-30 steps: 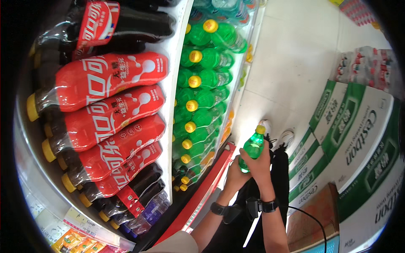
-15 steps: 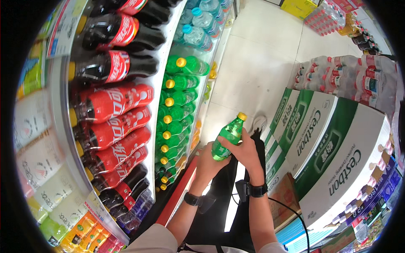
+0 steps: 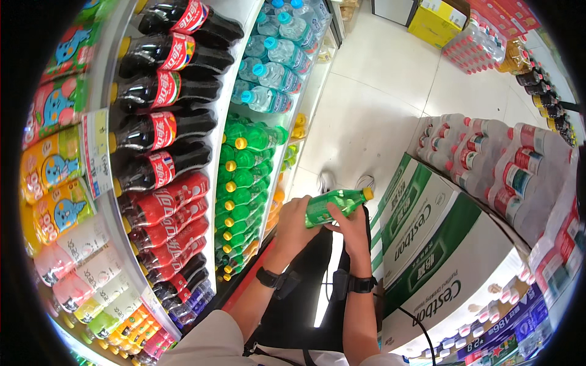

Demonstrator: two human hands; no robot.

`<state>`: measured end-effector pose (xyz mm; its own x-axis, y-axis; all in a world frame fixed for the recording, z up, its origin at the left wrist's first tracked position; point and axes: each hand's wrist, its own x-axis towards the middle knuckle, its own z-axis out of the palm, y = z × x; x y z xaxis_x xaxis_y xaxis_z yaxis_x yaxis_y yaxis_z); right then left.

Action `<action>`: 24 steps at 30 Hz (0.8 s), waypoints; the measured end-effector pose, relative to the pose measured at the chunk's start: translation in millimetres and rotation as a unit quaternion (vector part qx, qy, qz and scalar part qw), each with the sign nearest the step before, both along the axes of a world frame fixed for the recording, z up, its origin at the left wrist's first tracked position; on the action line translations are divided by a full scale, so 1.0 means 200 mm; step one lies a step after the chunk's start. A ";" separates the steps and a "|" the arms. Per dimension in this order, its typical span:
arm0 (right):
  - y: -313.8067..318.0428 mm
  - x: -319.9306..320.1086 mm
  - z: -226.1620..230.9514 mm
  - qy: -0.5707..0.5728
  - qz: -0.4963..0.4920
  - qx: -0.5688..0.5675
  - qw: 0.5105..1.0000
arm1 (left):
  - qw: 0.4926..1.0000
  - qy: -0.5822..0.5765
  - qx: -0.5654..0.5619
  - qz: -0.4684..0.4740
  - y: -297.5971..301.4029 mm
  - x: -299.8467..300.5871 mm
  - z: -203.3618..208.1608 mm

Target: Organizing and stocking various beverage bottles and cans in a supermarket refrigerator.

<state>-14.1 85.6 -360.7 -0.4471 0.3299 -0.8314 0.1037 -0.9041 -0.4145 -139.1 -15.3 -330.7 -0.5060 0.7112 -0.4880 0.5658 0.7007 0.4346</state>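
A green soda bottle point(image 3: 325, 206) with a yellow cap lies nearly level in front of me, its cap pointing right and slightly away. My left hand point(image 3: 295, 227) is closed round its base end. Closer to the neck, my right hand point(image 3: 352, 233) grips it with the thumb across the label. The undersides of the bottle and some fingers are hidden. To the left of my hands stands a shelf row of similar green bottles point(image 3: 244, 177) with yellow caps. Each wrist wears a black strap.
Dark cola bottles point(image 3: 163, 128) and red-labelled bottles point(image 3: 174, 213) fill the left shelf, with clear water bottles point(image 3: 274, 76) farther off. Stacked white-and-green cartons point(image 3: 452, 262) and shrink-wrapped bottle packs point(image 3: 476, 152) border the right. A pale tiled floor point(image 3: 378, 110) runs between.
The bottle has tipped from steep to nearly level, its cap swinging right and nearer. Both hands still hold it. The view has shifted along the aisle, showing more cola and water bottles.
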 end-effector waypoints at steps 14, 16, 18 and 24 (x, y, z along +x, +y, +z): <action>0.24 -0.16 -0.07 -0.081 0.013 0.316 0.945 | 0.876 -0.055 0.218 0.427 0.16 -0.48 0.02; 0.24 -0.24 -0.05 -0.106 0.083 0.383 0.914 | 0.877 -0.038 0.213 0.430 0.17 -0.54 0.02; 0.21 -0.29 -0.07 -0.091 0.071 0.353 0.929 | 0.904 0.073 0.192 0.375 0.16 -0.57 -0.06; 0.23 -0.39 -0.12 -0.068 -0.072 0.245 0.964 | 0.911 0.036 0.206 0.354 0.20 -0.69 -0.16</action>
<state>-91.8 130.6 -385.7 -0.2660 0.7488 -0.6071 0.0751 -0.6118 -0.7874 -277.4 25.2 -362.3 -0.9300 0.3086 -0.1998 0.0725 0.6868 0.7232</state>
